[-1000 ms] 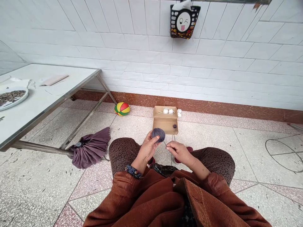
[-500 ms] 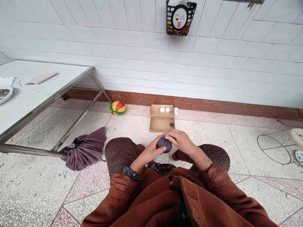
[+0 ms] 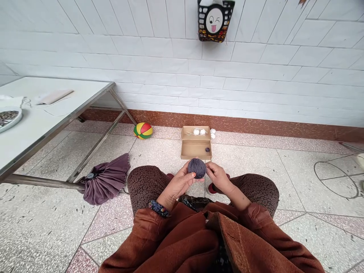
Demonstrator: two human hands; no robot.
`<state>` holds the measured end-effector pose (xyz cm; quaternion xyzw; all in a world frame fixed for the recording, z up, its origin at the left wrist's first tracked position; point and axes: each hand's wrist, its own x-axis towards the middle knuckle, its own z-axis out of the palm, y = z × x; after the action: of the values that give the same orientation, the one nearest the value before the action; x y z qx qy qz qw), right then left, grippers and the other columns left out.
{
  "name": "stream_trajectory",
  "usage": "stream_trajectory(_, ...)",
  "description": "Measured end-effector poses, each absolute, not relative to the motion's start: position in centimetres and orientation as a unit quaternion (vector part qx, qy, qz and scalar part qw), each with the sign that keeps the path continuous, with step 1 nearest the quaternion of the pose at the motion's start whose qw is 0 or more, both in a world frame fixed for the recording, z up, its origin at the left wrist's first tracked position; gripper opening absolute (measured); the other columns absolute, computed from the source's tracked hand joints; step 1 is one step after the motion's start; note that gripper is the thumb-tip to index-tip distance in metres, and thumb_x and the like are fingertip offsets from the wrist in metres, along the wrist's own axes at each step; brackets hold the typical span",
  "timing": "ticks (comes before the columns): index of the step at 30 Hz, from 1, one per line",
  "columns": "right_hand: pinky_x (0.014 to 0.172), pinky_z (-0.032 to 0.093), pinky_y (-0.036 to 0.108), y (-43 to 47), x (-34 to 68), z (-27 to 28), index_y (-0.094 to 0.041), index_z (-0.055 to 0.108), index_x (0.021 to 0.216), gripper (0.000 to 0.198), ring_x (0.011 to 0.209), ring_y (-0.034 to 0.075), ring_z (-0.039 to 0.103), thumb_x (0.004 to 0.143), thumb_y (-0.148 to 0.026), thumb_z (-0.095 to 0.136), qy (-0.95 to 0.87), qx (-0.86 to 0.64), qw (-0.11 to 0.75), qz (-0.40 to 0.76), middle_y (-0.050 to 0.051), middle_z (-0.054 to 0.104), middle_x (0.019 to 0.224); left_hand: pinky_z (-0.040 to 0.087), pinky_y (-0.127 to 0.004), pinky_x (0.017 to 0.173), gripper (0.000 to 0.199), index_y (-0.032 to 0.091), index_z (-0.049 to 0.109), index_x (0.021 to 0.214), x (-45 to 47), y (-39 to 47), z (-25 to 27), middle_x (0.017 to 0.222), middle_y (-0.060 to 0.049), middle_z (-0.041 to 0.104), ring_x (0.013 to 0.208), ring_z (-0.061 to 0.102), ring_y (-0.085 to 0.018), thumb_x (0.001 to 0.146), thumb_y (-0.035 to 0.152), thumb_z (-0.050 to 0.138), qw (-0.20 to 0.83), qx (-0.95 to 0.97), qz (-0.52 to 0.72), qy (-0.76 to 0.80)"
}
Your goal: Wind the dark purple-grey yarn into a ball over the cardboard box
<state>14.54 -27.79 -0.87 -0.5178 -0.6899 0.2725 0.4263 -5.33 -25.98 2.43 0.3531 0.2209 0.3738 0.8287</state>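
A round ball of dark grey-purple yarn [image 3: 196,168] sits at the centre of the frame, held above the person's knees. The left hand [image 3: 179,183] cups it from below and the side, fingers [image 3: 190,177] curled snugly around the ball. The right hand [image 3: 217,176] presses against its other side, fingers pinched narrow near the ball's edge, seemingly on a thin strand [image 3: 204,185] that drops straight down between the knees. Judging by its full, even shape, much of the winding looks done; the strand leading down suggests some yarn is left to wind.

The yarn looks soft and matte, wound in crossing layers. Just beyond the hands, an open cardboard box [image 3: 196,143] lies on the floor, its plain brown walls holding 1 small dark ball [image 3: 207,149] in the near half and 2 white balls [image 3: 199,132] in the far half; more white ones [image 3: 212,133] sit just beside it by the wall.

Left of the box lies a glossy striped ball [image 3: 143,130] in red, yellow and green. At lower left, a crumpled purple umbrella [image 3: 105,179] rests by a metal-legged surface [image 3: 40,121]. The floor [image 3: 42,227] is speckled terrazzo. A black basket with a winking face [image 3: 214,21] hangs on the white tiled wall at the top.
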Motion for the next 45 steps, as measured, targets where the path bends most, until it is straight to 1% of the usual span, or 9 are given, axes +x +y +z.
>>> stream_trajectory(4,0.077,0.049,0.029,-28.2,14.7,-0.9,-0.021,0.063,0.091,0.02,0.082,0.018,0.064,0.101,-0.026,0.047,-0.72,-0.501,0.405,0.258,0.005,0.069,0.087,0.051,-0.044,0.095,0.051,0.021,0.06,0.128,-5.2,-25.7,2.3,0.123,-0.011,0.066,0.107,0.066,-0.025,0.08,0.028,0.078,0.824,0.325,0.406,0.223)
stream_trajectory(11,0.075,0.05,0.029,-29.3,13.9,1.6,-0.021,0.064,0.091,0.019,0.079,0.017,0.063,0.102,-0.028,0.05,-0.779,-0.443,0.356,0.267,0.004,0.067,0.084,0.048,-0.026,0.07,0.054,0.021,0.059,0.125,-5.4,-25.0,1.1,0.113,-0.007,0.066,0.091,0.061,-0.017,0.078,0.039,0.079,0.723,0.388,0.436,0.369)
stream_trajectory(17,0.071,0.049,0.028,-28.9,13.7,5.2,-0.021,0.066,0.093,0.02,0.075,0.016,0.061,0.102,-0.031,0.052,-0.817,-0.413,0.327,0.235,0.003,0.065,0.082,0.043,-0.036,0.102,0.058,0.019,0.056,0.126,-5.5,-25.3,1.0,0.122,-0.009,0.064,0.114,0.058,-0.024,0.076,0.038,0.079,0.642,0.53,0.399,0.384)
stream_trajectory(21,0.074,0.049,0.03,-27.3,14.6,5.5,-0.022,0.067,0.094,0.023,0.079,0.018,0.062,0.104,-0.034,0.05,-0.826,-0.426,0.323,0.179,0.005,0.066,0.085,0.041,-0.039,0.105,0.057,0.02,0.057,0.129,-5.5,-25.6,1.3,0.124,-0.009,0.063,0.116,0.057,-0.025,0.078,0.037,0.077,0.665,0.559,0.36,0.34)
stream_trajectory(24,0.076,0.049,0.03,-26.2,15.3,4.5,-0.022,0.067,0.093,0.025,0.082,0.019,0.063,0.104,-0.036,0.05,-0.802,-0.454,0.349,0.173,0.006,0.066,0.087,0.044,-0.035,0.098,0.056,0.022,0.059,0.131,-5.7,-25.8,1.6,0.125,-0.008,0.063,0.113,0.056,-0.024,0.08,0.033,0.076,0.697,0.561,0.327,0.305)
stream_trajectory(30,0.071,0.047,0.029,-26.5,15.0,0.9,-0.022,0.062,0.086,0.026,0.075,0.018,0.059,0.103,-0.035,0.047,-0.692,-0.518,0.423,0.273,0.002,0.062,0.077,0.043,-0.025,0.063,0.067,0.027,0.051,0.143,-5.9,-26.4,2.5,0.123,-0.009,0.063,0.085,0.06,-0.018,0.079,0.032,0.07,0.82,0.409,0.32,0.239)
stream_trajectory(36,0.071,0.046,0.028,-28.2,13.8,-2.0,-0.021,0.059,0.084,0.024,0.074,0.017,0.057,0.101,-0.032,0.046,-0.698,-0.512,0.38,0.325,0.002,0.061,0.078,0.045,-0.026,0.063,0.062,0.019,0.059,0.131,-6.0,-25.6,3.0,0.103,-0.009,0.068,0.08,0.063,-0.018,0.071,0.028,0.075,0.844,0.297,0.374,0.244)
stream_trajectory(41,0.078,0.047,0.03,-29.0,13.4,-1.9,-0.02,0.061,0.089,0.022,0.08,0.018,0.06,0.103,-0.03,0.046,-0.752,-0.482,0.313,0.322,0.003,0.064,0.085,0.047,-0.025,0.068,0.049,0.022,0.063,0.113,-6.3,-24.4,2.2,0.103,-0.002,0.064,0.083,0.059,-0.014,0.068,0.023,0.082,0.781,0.283,0.439,0.344)
stream_trajectory(45,0.08,0.049,0.03,-29.4,13.2,-0.6,-0.02,0.063,0.095,0.021,0.084,0.018,0.062,0.104,-0.03,0.047,-0.797,-0.434,0.293,0.301,0.005,0.067,0.089,0.044,-0.023,0.066,0.047,0.023,0.061,0.112,-6.4,-24.2,1.2,0.106,-0.002,0.063,0.086,0.058,-0.014,0.07,0.028,0.082,0.713,0.343,0.448,0.416)
